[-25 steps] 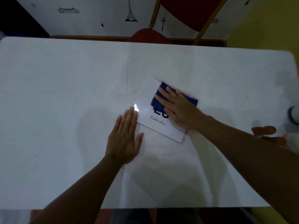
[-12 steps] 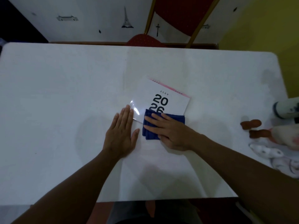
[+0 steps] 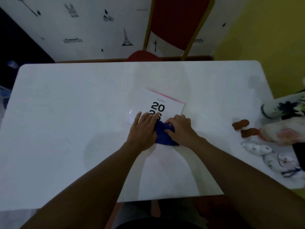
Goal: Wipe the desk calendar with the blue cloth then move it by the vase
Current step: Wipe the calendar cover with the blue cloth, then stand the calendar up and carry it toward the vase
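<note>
The white desk calendar [image 3: 166, 101] with "2026" on its cover and a pink top edge lies flat in the middle of the white table [image 3: 66, 129]. The blue cloth [image 3: 162, 135] is bunched at the calendar's near edge, between both hands. My right hand [image 3: 179, 128] is curled onto the cloth's right side and grips it. My left hand [image 3: 143, 129] rests on the calendar's near-left corner with its fingers touching the cloth's left side. The white vase [image 3: 277, 108] with dark flower print lies at the table's right edge.
A stuffed toy with brown feet [image 3: 272, 131] and patterned cloth items [image 3: 270, 154] lie at the right side of the table, near the vase. A red chair [image 3: 175, 27] stands behind the far edge. The wall behind is white with small drawings.
My right hand dragged the cloth from the calendar's top down to its near edge and bunched it. My left hand shifted right, onto the calendar and against the cloth.
</note>
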Tool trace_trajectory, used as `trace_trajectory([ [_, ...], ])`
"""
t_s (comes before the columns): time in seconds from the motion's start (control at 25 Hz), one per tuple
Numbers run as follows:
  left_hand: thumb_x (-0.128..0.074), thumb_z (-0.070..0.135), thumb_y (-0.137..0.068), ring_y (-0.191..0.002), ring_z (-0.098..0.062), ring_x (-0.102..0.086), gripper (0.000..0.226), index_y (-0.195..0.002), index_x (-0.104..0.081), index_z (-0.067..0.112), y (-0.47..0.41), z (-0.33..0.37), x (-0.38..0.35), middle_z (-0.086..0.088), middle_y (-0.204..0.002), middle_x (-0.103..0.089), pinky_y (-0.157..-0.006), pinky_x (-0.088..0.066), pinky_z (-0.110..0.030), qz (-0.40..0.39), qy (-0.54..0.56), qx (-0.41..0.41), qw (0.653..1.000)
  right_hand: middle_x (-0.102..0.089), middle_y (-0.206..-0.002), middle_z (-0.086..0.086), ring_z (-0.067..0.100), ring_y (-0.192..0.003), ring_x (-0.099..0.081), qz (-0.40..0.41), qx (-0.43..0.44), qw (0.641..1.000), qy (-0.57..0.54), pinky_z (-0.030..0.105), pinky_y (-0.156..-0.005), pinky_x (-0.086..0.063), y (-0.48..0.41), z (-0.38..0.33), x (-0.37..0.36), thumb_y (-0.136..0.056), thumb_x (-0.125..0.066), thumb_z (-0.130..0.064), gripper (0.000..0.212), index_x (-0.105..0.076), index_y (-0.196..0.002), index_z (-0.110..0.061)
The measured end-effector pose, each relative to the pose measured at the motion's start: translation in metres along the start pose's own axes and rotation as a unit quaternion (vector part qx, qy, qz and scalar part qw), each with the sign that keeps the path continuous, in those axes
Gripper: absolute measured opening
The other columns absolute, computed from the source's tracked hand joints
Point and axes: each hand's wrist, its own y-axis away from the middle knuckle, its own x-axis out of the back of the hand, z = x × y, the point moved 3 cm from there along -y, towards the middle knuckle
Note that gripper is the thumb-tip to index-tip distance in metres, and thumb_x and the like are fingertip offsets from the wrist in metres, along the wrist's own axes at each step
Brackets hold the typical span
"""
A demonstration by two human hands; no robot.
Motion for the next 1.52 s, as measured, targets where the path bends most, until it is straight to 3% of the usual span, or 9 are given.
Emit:
trace_trajectory([
  [0.24, -0.057, 0.029, -0.094, -0.104, -0.025, -0.056, 0.025, -0.108, -0.07, 0.015, 0.015, -0.003, 0.019, -0.005, -0.11, -0.066, -0.103, -0.041, -0.036, 0.001, -0.081, -0.04, 0.996, -0.065, -0.095, -0.002, 0.016, -0.083, -0.061, -0.048, 0.008, 0.984, -0.169, 0.027, -0.069, -0.047, 0.026, -0.007, 0.01, -0.088, -0.067, -0.002, 0.023, -0.064, -0.104, -0.018],
  [0.36, -0.06, 0.028, -0.096, -0.101, -0.027, -0.063, 0.027, -0.118, -0.06, 0.014, 0.033, -0.001, 0.028, -0.008, -0.117, -0.068, -0.086, -0.053, -0.038, -0.099, 0.059, -0.008, 0.993, -0.078, -0.103, 0.007, 0.022, -0.09, -0.071, 0.013, 0.028, 0.982, -0.184, 0.033, -0.082, -0.058, 0.05, -0.014, 0.02, -0.086, -0.07, 0.004, 0.04, -0.072, -0.122, -0.014],
  [0.52, -0.053, 0.028, -0.102, -0.111, -0.032, -0.069, 0.055, -0.154, -0.036, 0.016, 0.08, 0.007, 0.021, -0.014, -0.135, -0.066, -0.093, -0.056, -0.043, -0.107, 0.102, -0.031, 0.989, -0.076, -0.102, 0.011, 0.028, -0.091, -0.07, 0.091, 0.111, 0.978, -0.148, 0.038, -0.081, -0.058, 0.101, -0.022, 0.006, -0.074, -0.071, 0.012, 0.041, -0.078, -0.108, -0.007],
  [0.64, -0.053, 0.048, -0.098, -0.15, -0.023, -0.042, 0.078, -0.164, -0.018, 0.023, 0.122, 0.011, -0.005, -0.005, -0.17, -0.031, -0.121, -0.041, -0.042, -0.203, 0.091, -0.069, 0.972, -0.067, -0.11, 0.005, 0.024, -0.102, -0.062, -0.007, 0.121, 0.989, -0.087, 0.042, -0.088, -0.055, 0.143, -0.014, -0.033, -0.073, -0.077, -0.007, 0.031, -0.076, -0.103, -0.015],
  [0.76, -0.032, 0.064, -0.102, -0.164, -0.019, 0.008, 0.084, -0.167, 0.0, 0.022, 0.144, 0.013, -0.037, 0.001, -0.175, 0.015, -0.131, 0.002, -0.034, -0.24, 0.024, -0.086, 0.967, -0.066, -0.124, 0.001, 0.016, -0.114, -0.058, -0.012, 0.141, 0.989, -0.03, 0.04, -0.097, -0.054, 0.163, -0.011, -0.057, -0.081, -0.076, -0.032, 0.031, -0.076, -0.11, -0.02],
  [0.92, -0.013, 0.057, -0.107, -0.163, -0.024, 0.015, 0.075, -0.164, 0.011, 0.014, 0.146, 0.016, -0.053, -0.007, -0.173, 0.02, -0.131, 0.009, -0.04, -0.206, -0.072, -0.086, 0.972, -0.048, -0.159, 0.011, 0.028, -0.148, -0.042, 0.018, 0.179, 0.98, 0.079, 0.047, -0.122, -0.037, 0.158, -0.011, -0.069, -0.098, -0.061, -0.022, 0.053, -0.054, -0.148, -0.007],
  [1.08, -0.015, 0.05, -0.109, -0.164, -0.02, 0.008, 0.069, -0.166, 0.0, 0.016, 0.14, 0.014, -0.049, -0.006, -0.175, 0.015, -0.131, 0.006, -0.039, -0.173, -0.049, -0.089, 0.98, -0.048, -0.158, 0.012, 0.029, -0.145, -0.047, 0.001, 0.203, 0.971, 0.125, 0.046, -0.119, -0.041, 0.156, -0.012, -0.067, -0.099, -0.061, -0.021, 0.053, -0.053, -0.149, -0.005],
  [1.32, -0.025, 0.037, -0.112, -0.164, -0.019, -0.009, 0.058, -0.165, -0.021, 0.015, 0.099, -0.001, -0.011, -0.006, -0.176, -0.01, -0.132, -0.006, -0.038, -0.094, 0.064, -0.002, 0.993, -0.069, -0.125, 0.015, 0.027, -0.115, -0.062, 0.105, 0.067, 0.99, -0.069, 0.04, -0.104, -0.052, 0.118, -0.019, -0.03, -0.098, -0.057, -0.006, 0.03, -0.067, -0.126, -0.002],
  [1.52, -0.039, 0.025, -0.11, -0.162, -0.024, -0.02, 0.057, -0.163, -0.027, 0.011, 0.041, -0.015, 0.022, -0.01, -0.174, -0.022, -0.132, -0.015, -0.043, -0.039, 0.132, 0.058, 0.989, -0.064, -0.127, 0.012, 0.026, -0.12, -0.057, 0.103, -0.1, 0.978, -0.153, 0.038, -0.104, -0.051, 0.066, -0.012, -0.001, -0.101, -0.056, -0.01, 0.032, -0.062, -0.132, -0.005],
])
